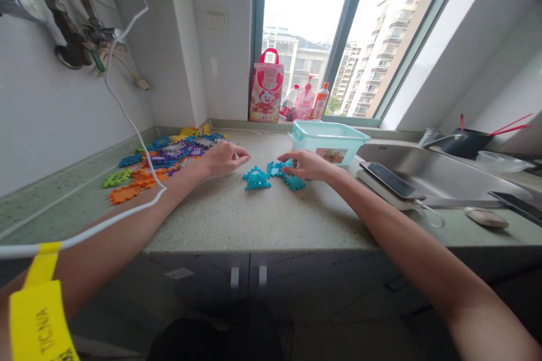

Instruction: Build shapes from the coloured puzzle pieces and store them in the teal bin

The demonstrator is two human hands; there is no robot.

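I see my left hand (224,158) resting on the worktop (237,214), just beside a big pile (169,155) of toy pieces in orange, green, purple, yellow and blue. Its fingers are bent a little and loose, and I see nothing in them. My right hand (307,164) lies a bit to the right, and its fingers (292,158) curl down over some blue pieces (293,182). They touch the pieces, but I cannot tell if they grip one or just rest on top. More of the blue pieces sit between my two hands, and one stuck-together bunch (257,179) stands up a little from the worktop, near my left hand but not touching it. Just behind my right hand is a light green box (328,141) with no lid on. To the right of the box a phone (389,179) lies flat by the sink (436,172). At the back, by the window, stand a red and white bag (266,93) and a few bottles (305,102). A white cable (127,107) hangs down from the wall and runs over my left arm. A yellow band (40,316) is on that arm, close to the camera.
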